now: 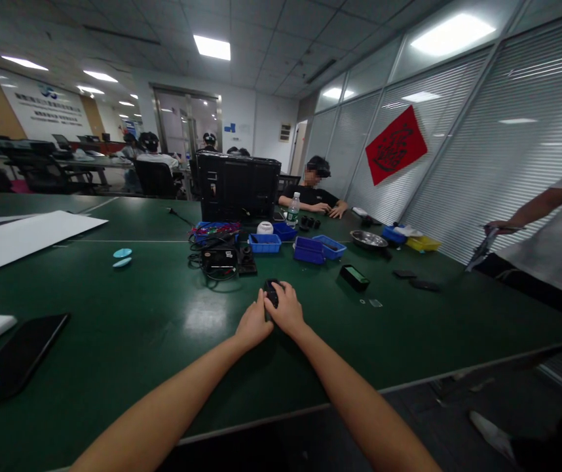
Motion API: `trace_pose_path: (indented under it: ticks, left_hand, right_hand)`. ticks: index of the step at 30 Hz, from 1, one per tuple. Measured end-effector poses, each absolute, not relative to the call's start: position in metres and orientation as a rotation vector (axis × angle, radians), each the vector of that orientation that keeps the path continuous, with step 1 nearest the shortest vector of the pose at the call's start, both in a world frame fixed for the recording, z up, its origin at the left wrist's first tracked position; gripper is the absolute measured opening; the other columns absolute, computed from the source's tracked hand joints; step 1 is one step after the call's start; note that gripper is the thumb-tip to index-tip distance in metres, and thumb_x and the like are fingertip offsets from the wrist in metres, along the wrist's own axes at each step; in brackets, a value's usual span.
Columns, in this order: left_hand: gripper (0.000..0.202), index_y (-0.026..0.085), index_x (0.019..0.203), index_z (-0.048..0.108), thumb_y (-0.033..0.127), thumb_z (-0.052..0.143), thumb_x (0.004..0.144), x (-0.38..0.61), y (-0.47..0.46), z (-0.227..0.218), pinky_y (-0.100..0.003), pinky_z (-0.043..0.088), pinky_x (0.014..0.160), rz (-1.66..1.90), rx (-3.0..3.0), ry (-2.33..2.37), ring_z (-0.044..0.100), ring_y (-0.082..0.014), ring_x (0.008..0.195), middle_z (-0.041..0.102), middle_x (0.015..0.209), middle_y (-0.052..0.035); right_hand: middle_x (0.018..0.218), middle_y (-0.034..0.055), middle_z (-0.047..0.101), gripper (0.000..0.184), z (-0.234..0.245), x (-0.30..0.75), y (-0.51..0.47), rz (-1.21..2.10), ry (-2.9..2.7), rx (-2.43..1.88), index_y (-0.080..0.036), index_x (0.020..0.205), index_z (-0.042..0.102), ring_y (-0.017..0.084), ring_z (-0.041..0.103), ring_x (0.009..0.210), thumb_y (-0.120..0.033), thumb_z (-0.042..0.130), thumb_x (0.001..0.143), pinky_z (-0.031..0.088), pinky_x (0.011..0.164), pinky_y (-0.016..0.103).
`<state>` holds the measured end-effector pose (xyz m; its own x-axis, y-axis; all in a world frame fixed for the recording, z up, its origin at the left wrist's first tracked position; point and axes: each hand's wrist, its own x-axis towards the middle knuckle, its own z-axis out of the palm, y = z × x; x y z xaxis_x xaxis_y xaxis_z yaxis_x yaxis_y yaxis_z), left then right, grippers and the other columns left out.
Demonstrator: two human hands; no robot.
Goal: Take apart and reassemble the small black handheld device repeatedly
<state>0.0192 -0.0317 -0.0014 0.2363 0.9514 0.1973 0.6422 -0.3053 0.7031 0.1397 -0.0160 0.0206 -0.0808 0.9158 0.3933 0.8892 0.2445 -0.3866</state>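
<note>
A small black boxy object (272,290) stands on the green table in front of me, partly covered by my fingers; its exact kind is too small to make out. My left hand (254,324) closes on its near left side, thumb and fingers pressed together. From the right, my right hand (288,311) wraps round it with its fingers over the top. Both hands meet at the object. Beyond them lie a black device with cables (219,260) and a blue tray (264,244). To the right is an open black box with a green inside (354,278).
A black monitor (240,187), seen from behind, stands past a baseball (264,227) and a water bottle (293,208). A metal bowl (369,240) and yellow tray (422,243) lie right. One person (318,190) sits opposite; another person's arm (536,206) reaches in from the right.
</note>
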Motion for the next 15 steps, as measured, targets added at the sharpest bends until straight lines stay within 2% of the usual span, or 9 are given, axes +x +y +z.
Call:
trace_pose_path:
  ticks: [5, 10, 12, 15]
  left_hand:
    - [0.085, 0.014, 0.139, 0.010, 0.009, 0.046, 0.062, 0.013, -0.032, -0.006, -0.029, 0.031, 0.101, 0.900, 1.937, 1.379, 0.040, -0.0182, 0.121, 0.041, 0.135, -0.0066]
    - [0.080, 0.015, 0.138, 0.013, 0.008, 0.044, 0.065, 0.008, -0.032, -0.010, -0.027, 0.034, 0.097, 0.997, 1.830, 1.336, 0.046, -0.0151, 0.116, 0.048, 0.129, -0.0064]
    - [0.079, 0.015, 0.138, 0.014, 0.009, 0.044, 0.065, 0.007, -0.032, -0.011, -0.027, 0.035, 0.096, 1.013, 1.807, 1.329, 0.047, -0.0150, 0.114, 0.049, 0.127, -0.0066]
    - [0.078, 0.015, 0.138, 0.015, 0.010, 0.045, 0.066, 0.008, -0.031, -0.010, -0.027, 0.036, 0.096, 1.020, 1.789, 1.339, 0.049, -0.0145, 0.112, 0.051, 0.125, -0.0067]
  right_hand:
    - [0.117, 0.0108, 0.049, 0.054, 0.022, 0.154, -0.005, 0.038, -2.023, -1.850, -0.021, 0.129, 0.035, 0.023, 0.045, 0.105, -0.034, 0.045, 0.078, 0.040, 0.082, 0.033]
    - [0.115, 0.0142, 0.050, 0.061, 0.029, 0.201, 0.015, 0.073, -1.747, -2.161, -0.015, 0.131, 0.028, 0.025, 0.047, 0.104, -0.039, 0.045, 0.078, 0.041, 0.078, 0.034]
    - [0.116, 0.0163, 0.049, 0.061, 0.031, 0.217, 0.019, 0.097, -1.644, -2.247, -0.013, 0.130, 0.030, 0.026, 0.046, 0.105, -0.041, 0.045, 0.078, 0.041, 0.078, 0.034]
    - [0.112, 0.0175, 0.051, 0.053, 0.032, 0.229, 0.022, 0.097, -1.588, -2.279, -0.011, 0.121, 0.041, 0.027, 0.047, 0.104, -0.042, 0.045, 0.078, 0.042, 0.077, 0.035]
